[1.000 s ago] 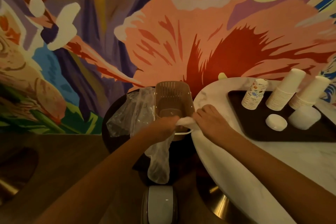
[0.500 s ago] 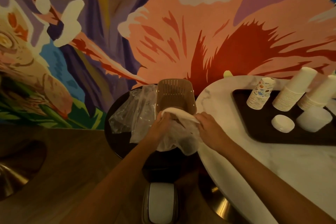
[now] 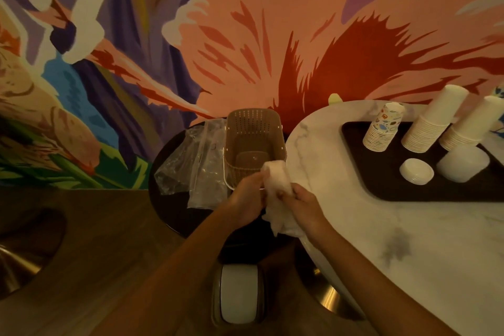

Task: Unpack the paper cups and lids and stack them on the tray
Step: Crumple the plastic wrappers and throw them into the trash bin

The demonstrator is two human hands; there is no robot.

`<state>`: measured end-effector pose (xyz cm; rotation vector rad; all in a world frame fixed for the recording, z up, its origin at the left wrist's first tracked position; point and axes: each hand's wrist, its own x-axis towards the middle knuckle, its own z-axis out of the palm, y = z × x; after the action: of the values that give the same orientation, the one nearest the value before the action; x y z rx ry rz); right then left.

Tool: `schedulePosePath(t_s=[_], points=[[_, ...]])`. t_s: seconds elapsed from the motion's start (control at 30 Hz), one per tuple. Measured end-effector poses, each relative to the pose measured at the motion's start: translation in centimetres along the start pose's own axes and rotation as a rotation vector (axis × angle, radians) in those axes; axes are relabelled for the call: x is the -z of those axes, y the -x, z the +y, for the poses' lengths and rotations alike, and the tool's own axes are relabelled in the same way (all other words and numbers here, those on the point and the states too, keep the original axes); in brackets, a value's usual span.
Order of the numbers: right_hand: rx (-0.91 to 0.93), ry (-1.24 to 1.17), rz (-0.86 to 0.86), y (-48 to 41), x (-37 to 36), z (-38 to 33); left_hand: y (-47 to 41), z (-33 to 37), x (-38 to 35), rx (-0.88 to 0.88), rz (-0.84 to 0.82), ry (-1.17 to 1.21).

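Observation:
A stack of white lids in a clear plastic sleeve (image 3: 276, 184) is held upright between both hands, just in front of the brown basket. My left hand (image 3: 246, 196) grips its left side and my right hand (image 3: 301, 203) grips its lower right, with loose plastic hanging below. On the dark tray (image 3: 381, 188) stand a patterned cup stack (image 3: 383, 128) and two white cup stacks (image 3: 431, 120) (image 3: 470, 125), all tilted. A small white lid stack (image 3: 416, 171) and a larger lid stack (image 3: 463, 162) lie in front of them.
The tray rests on a white marble table (image 3: 368, 240) at the right. A perforated brown basket (image 3: 253, 144) and empty clear plastic bags (image 3: 196, 169) lie on a dark round side table (image 3: 174, 215). A white device (image 3: 238, 294) sits on the floor below. A painted wall stands behind.
The sleeve of lids has been turned from lying flat across the hands to standing upright, and both hands have come closer together with it, slightly lower in view.

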<state>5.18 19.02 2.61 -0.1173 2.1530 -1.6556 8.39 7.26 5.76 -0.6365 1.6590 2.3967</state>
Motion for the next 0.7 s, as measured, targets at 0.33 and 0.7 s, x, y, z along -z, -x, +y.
schedulePosePath(t_s=[0.33,0.7], points=[[-0.096,-0.378,-0.083,0.4,2.5,-0.2,0.4,-1.7,0.9,0.101,-0.066,-0.284],[0.338,0.011,0.107,0.3,3.1,0.1,0.6,-0.4,2.2,0.459,-0.085,0.322]])
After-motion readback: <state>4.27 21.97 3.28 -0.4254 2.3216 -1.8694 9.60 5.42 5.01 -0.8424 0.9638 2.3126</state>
